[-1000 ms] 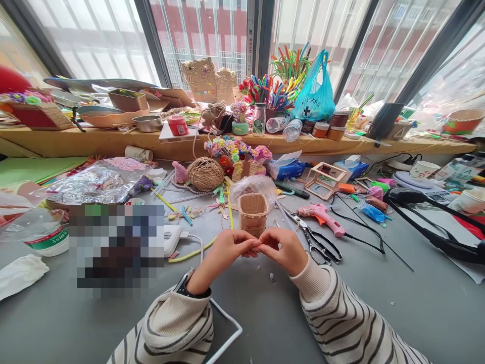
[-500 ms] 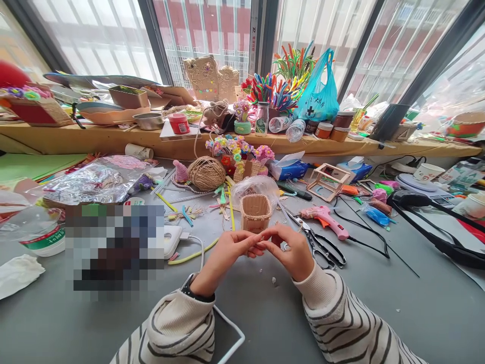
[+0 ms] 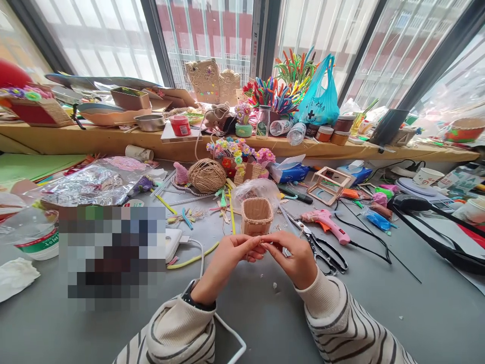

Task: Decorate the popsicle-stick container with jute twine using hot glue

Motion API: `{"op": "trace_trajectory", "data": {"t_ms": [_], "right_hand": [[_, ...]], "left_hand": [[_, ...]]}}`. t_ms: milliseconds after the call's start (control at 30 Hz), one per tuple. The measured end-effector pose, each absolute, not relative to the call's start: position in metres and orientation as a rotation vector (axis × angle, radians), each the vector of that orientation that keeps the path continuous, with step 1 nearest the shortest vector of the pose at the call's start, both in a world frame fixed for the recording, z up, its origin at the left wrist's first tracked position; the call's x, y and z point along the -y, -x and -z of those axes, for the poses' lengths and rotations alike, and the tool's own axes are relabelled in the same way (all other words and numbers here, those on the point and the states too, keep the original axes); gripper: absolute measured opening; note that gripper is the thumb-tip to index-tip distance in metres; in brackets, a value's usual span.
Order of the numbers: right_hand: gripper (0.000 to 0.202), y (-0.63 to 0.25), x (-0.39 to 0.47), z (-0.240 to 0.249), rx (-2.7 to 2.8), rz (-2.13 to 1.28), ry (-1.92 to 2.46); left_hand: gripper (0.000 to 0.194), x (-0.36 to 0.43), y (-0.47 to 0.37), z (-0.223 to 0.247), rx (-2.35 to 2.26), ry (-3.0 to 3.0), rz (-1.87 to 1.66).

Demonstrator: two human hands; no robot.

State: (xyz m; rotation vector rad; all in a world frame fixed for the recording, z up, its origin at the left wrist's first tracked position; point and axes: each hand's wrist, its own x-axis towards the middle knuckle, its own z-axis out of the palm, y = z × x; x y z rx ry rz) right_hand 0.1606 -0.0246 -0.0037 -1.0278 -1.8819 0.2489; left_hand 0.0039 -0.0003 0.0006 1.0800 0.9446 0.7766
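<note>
My left hand (image 3: 234, 255) and my right hand (image 3: 296, 255) meet at the fingertips over the grey table. Both are closed in a pinch, thumbs against forefingers. Whatever lies between the fingertips is too small to make out. Just beyond my fingers stands a small square wooden basket (image 3: 257, 216) with a twine-wrapped rim, upright and open at the top. A clear plastic bag (image 3: 248, 191) lies behind it. To the right of my right hand are black-handled scissors (image 3: 329, 248) and a pink glue gun (image 3: 329, 226).
A ball of twine (image 3: 206, 175), crochet flowers (image 3: 231, 151) and a wooden frame (image 3: 329, 184) lie farther back. A white cable (image 3: 233, 331) runs beneath my left forearm. Black glasses (image 3: 435, 217) lie at the right. Jars, pipe cleaners and a blue bag (image 3: 320, 96) crowd the ledge.
Both hands stay joined at the fingertips, with the right fingers slightly shifted and drawn closer together. The whole view has moved a little. The basket and tools have not moved on the table.
</note>
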Motion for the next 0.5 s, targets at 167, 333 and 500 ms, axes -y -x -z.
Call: {"op": "trace_trajectory", "data": {"t_ms": [167, 333, 500], "right_hand": [[0.014, -0.1588, 0.0252, 0.0073, 1.823, -0.261, 1.106], [0.014, -0.1572, 0.0248, 0.0066, 1.772, -0.41, 1.182], [0.013, -0.1565, 0.0253, 0.0044, 1.746, -0.499, 1.24]], "left_hand": [[0.026, 0.0021, -0.0035, 0.0004, -0.906, -1.092, -0.771], [0.024, 0.0039, -0.0045, 0.0008, -0.93, -1.164, -0.861], [0.021, 0.0069, -0.0057, 0.0017, -1.01, -1.341, -1.023]]}}
